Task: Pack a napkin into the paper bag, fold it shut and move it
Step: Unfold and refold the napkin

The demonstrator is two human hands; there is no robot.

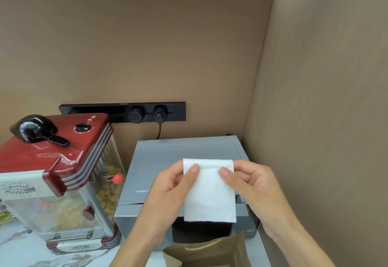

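A white folded napkin [209,193] hangs upright in the air between my two hands, in front of the grey microwave. My left hand [168,191] pinches its upper left corner, thumb on the front face. My right hand [252,184] pinches the upper right corner the same way. Directly below the napkin, at the bottom edge of the view, stands a brown paper bag [210,252] with its mouth open upward; only its top part shows.
A grey microwave [168,153] stands behind the bag against the brown back wall. To the left stands a red popcorn machine [63,161] with a black scoop [35,129] on top. A black power strip [126,112] is on the wall. A brown side wall closes off the right.
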